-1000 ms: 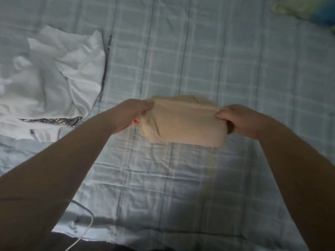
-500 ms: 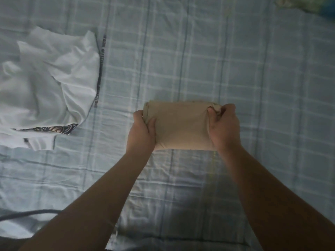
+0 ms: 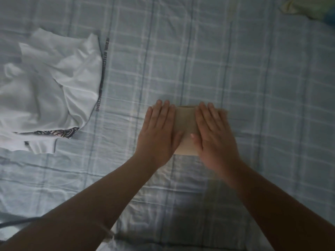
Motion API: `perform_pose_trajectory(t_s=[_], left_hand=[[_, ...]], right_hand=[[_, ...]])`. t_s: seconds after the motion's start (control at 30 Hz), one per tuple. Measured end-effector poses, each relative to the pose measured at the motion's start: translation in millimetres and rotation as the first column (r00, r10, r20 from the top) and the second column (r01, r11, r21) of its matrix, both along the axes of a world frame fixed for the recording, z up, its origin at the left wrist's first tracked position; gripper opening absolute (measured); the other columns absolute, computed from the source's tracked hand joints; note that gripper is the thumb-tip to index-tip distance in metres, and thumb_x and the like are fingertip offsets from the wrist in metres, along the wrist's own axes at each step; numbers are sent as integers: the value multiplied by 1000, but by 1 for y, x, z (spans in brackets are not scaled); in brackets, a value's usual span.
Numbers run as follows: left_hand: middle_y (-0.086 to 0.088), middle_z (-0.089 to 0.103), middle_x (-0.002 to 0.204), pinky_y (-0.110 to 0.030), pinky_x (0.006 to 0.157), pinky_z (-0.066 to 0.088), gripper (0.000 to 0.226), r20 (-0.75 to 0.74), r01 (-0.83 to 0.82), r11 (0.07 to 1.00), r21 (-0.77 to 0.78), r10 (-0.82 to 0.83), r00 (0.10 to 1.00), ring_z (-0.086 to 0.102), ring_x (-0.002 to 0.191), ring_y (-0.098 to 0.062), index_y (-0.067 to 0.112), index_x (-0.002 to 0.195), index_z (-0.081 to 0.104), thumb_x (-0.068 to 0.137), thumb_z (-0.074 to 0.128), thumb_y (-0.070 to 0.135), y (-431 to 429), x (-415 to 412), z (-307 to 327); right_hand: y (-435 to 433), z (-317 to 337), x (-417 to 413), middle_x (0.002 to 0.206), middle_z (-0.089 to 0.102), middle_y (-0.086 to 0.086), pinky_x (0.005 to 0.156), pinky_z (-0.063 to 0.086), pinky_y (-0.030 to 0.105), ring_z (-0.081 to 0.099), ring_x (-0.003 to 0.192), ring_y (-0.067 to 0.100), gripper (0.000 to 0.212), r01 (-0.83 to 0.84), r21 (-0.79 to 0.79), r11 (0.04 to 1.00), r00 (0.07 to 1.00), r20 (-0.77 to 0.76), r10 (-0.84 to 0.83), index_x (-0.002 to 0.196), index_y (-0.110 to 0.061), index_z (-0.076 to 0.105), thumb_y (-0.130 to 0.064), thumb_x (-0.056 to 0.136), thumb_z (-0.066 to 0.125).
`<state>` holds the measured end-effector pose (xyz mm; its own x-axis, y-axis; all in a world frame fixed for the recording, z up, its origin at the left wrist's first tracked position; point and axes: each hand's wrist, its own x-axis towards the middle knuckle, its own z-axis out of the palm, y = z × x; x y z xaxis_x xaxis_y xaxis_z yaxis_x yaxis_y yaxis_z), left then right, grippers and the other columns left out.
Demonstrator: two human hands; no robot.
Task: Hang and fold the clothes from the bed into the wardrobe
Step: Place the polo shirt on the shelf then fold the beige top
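I've got both palms flat, fingers spread: left hand (image 3: 159,131) and right hand (image 3: 213,133) pressing the folded beige garment (image 3: 185,127) onto the bed (image 3: 235,69), centre-right, nothing pinched. To do it well, I'd press evenly and smooth outward so the folds set before lifting. Count: one beige bundle, one rumpled white garment (image 3: 45,91) far left, one pillow corner (image 3: 308,8) far right.

Left hand (image 3: 159,132) and right hand (image 3: 214,133) lie flat, palms down, on folded beige garment (image 3: 185,124) on bed (image 3: 253,87)
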<state>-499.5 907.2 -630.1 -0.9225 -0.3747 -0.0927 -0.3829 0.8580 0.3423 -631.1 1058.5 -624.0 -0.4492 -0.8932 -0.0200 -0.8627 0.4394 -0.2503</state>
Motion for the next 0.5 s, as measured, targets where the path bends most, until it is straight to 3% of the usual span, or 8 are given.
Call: perform_pose_trajectory(t_s=[0.1,0.4,0.47,0.5], left_hand=[[-20,25,161,-50,123,17,72,77,38,999,-33,-35,996,16,152,-34,-1,153,28,101,29,48,-11,5,-23],[-16,19,164,-51,123,15,72,46,16,991,130,-22,999,8,154,-31,3,156,25,99,29,48,-16,7,-35],[-13,24,163,-50,123,12,66,-26,-60,981,183,65,998,11,153,-29,7,154,32,99,33,44,-16,9,-24],[-11,30,161,-47,123,15,61,-82,-163,963,214,184,980,16,152,-28,10,150,39,97,38,41,-15,10,-17]], right_hand=[[3,-25,-21,162,25,17,121,19,53,20,152,31,69,30,113,993,999,17,-33,154,-1,28,-44,101,33],[3,-36,-27,162,25,16,121,18,53,21,151,32,67,43,45,998,985,167,-50,155,-2,27,-39,100,34],[4,-24,-25,161,28,17,122,19,54,23,151,32,64,76,-31,997,976,206,-68,154,-1,29,-33,99,40],[6,-18,-24,160,30,16,122,18,52,24,150,31,62,120,-91,989,971,219,-98,153,-2,31,-27,98,44]])
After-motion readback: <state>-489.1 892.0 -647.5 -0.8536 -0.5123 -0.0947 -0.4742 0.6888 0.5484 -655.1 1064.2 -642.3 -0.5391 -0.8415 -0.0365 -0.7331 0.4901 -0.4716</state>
